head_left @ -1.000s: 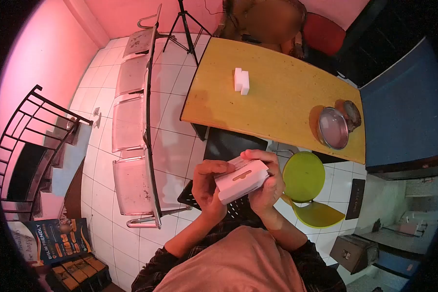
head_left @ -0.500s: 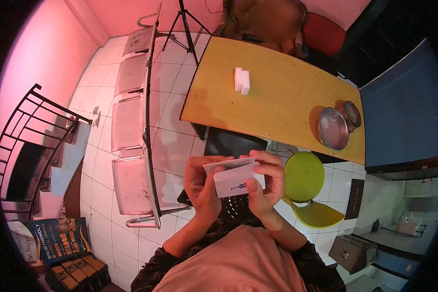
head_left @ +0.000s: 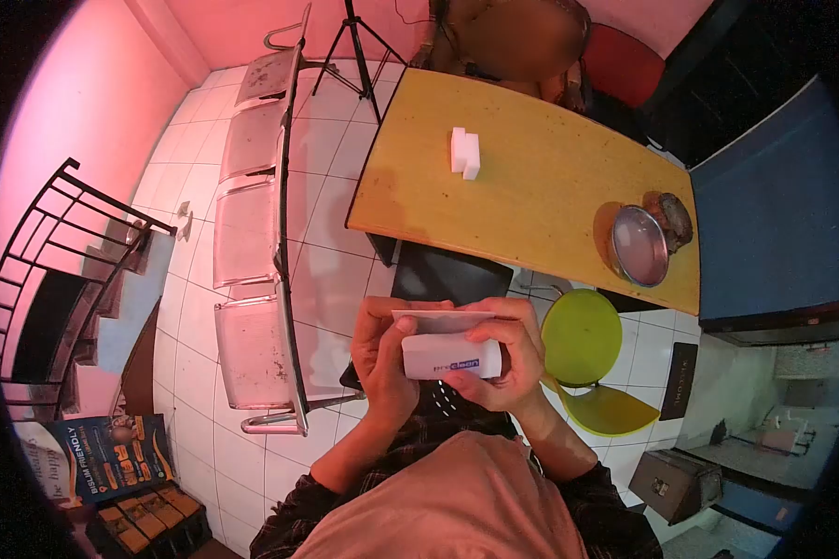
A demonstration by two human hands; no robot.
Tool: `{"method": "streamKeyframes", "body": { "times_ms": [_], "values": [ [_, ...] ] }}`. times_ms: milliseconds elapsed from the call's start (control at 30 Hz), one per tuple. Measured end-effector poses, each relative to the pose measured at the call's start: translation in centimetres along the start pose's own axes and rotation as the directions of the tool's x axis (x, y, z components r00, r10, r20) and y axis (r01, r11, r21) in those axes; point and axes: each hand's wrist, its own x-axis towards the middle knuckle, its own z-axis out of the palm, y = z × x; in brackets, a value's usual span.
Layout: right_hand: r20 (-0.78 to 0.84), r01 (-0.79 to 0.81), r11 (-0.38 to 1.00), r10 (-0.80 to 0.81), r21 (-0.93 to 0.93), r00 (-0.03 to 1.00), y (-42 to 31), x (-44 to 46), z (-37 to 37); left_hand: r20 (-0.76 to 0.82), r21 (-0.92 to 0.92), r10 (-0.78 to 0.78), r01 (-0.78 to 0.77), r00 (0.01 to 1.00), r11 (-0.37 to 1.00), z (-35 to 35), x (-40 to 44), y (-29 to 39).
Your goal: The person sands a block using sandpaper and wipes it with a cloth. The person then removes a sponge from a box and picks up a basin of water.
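Observation:
Between my two hands is a small white box with blue lettering on the side facing me. Its top edge shows an opening, with a panel standing up behind it. My left hand holds the left end, thumb at the opening. The right end is gripped by my right hand, its fingers over the top and thumb on the lower front. On the yellow table beyond lie white blocks, side by side and touching. What the box contains cannot be made out.
A metal bowl and a dark lump sit at the table's right end. A green chair stands right of my hands, metal bench seats to the left. A tripod and a brown armchair are behind the table.
The box has turned in my hands from its slotted side to its lettered side, and its top edge now shows open. My fingers have shifted along it.

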Motion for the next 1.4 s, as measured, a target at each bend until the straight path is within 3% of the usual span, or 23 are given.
{"method": "streamKeyframes", "body": {
  "times_ms": [133,233,467,567,767,867,967,1067,1167,1233,1400],
  "values": [
    [0.038,0.013,1.0,-0.014,0.008,0.999,-0.2,0.1,-0.2,0.076,-0.048,0.057,-0.053,0.996,0.997,-0.3,0.0,-0.3],
    [0.07,0.041,0.999,-0.041,-0.004,0.997,-0.1,0.2,-0.4,0.107,0.024,0.035,-0.038,0.994,0.999,-0.4,0.4,0.1],
    [0.171,0.081,0.995,-0.07,-0.058,0.983,0.7,0.2,-1.3,0.121,-0.033,-0.135,0.14,0.984,0.99,-0.8,0.5,0.9],
    [0.176,-0.093,0.995,0.096,-0.025,0.98,-0.1,0.4,-1.2,0.137,-0.082,-0.19,0.202,0.972,0.976,-0.9,0.6,1.1],
    [0.217,-0.184,0.982,0.169,0.047,0.961,0.0,0.1,-1.0,0.08,0.007,-0.205,0.206,0.975,0.979,-0.8,0.2,0.2],
    [0.184,-0.15,0.982,0.17,-0.115,0.968,0.5,-0.1,-1.2,0.076,0.004,-0.186,0.186,0.98,0.982,-0.5,-0.1,0.0],
    [0.092,-0.294,0.944,0.31,-0.148,0.946,-0.6,0.0,-0.7,0.098,0.012,-0.158,0.158,0.983,0.987,-0.4,-0.2,0.1],
    [-0.057,-0.294,0.942,0.288,-0.164,0.956,-0.3,-0.6,0.2,0.103,0.08,-0.119,0.111,0.988,0.991,-0.5,0.0,-0.2],
    [0.026,-0.092,0.894,0.115,-0.438,0.993,0.3,-1.1,-0.2,0.094,0.088,-0.196,0.187,0.976,0.978,-0.8,0.1,-0.1],
    [0.049,-0.108,0.889,0.144,-0.446,0.988,-0.1,-0.9,-0.1,0.073,0.057,-0.282,0.278,0.957,0.959,-0.9,0.2,0.0],
    [0.067,-0.156,0.889,0.203,-0.43,0.977,-1.2,-0.5,0.2,0.097,-0.058,-0.261,0.267,0.96,0.962,-1.1,0.8,-1.1]
  ]
}}
